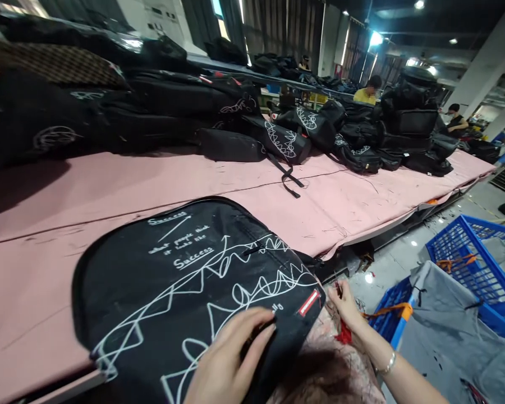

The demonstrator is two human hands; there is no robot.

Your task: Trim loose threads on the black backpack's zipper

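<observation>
One black bag [189, 311] lies printed face up at the near edge of the pink table [362, 207], its rounded end flat on the top and its near end running out past the edge. From my remote seat I judge it soft and fairly light, since the panel lies low and broad; I expect it to fold and sag wherever nothing backs it. My left hand [235, 350] is over its near right part, thumb and fingertips close together; whether a bit of cloth is caught between the tips, I cannot tell. My right hand [345, 303] is just beyond the bag's right side, past the red label [308, 303], its fingers bunched about something small and dark [340, 289]; what that is, and how firmly they close, I cannot tell. Something red [344, 334] shows just below it. The smooth face may slide under flat fingertips, so I favour the rim [76, 280], which looks stiffer and offers an edge to pinch, with a second grip near the label against the drag of the overhanging end. Nothing on it seems fragile, though I would spare the white print [193, 258] from nails. Other black bags [231, 145] are heaped along the far side, well apart.
</observation>
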